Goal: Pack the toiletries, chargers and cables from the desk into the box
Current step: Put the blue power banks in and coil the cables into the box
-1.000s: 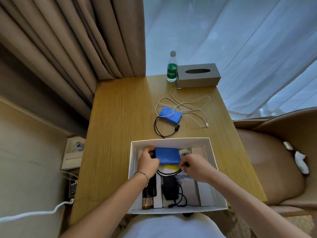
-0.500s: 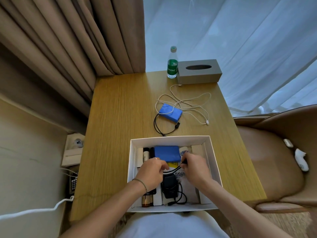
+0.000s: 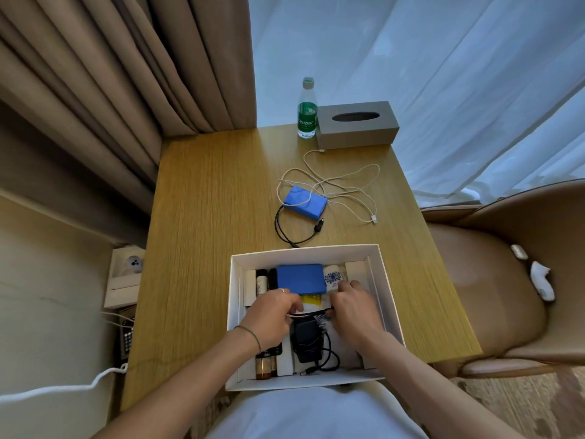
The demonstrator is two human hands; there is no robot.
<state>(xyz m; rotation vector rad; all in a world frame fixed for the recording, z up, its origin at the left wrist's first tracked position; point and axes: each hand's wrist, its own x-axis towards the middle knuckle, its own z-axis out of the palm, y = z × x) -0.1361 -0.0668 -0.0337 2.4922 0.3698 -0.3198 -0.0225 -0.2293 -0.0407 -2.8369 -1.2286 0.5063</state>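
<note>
A white box (image 3: 304,251) stands at the near edge of the wooden desk (image 3: 215,223). Inside it lie a blue battery pack (image 3: 300,278), a black charger (image 3: 305,340) with its cable, small bottles (image 3: 261,282) and a white patterned item (image 3: 333,277). My left hand (image 3: 272,315) and my right hand (image 3: 354,308) are both inside the box, pinching a black cable (image 3: 311,312) stretched between them just below the blue pack. A second blue battery pack (image 3: 304,202) with a black lead lies on the desk beyond the box, beside a tangled white cable (image 3: 342,185).
A green-labelled water bottle (image 3: 307,112) and a grey tissue box (image 3: 357,125) stand at the desk's far edge. Curtains hang behind and to the left. A tan chair (image 3: 493,280) is at the right. A wall socket (image 3: 126,270) and white cord are at the left.
My left hand let go of the blue pack, which now lies in the box, and moved down to the black cable. Both hands now hold that cable lower in the box.
</note>
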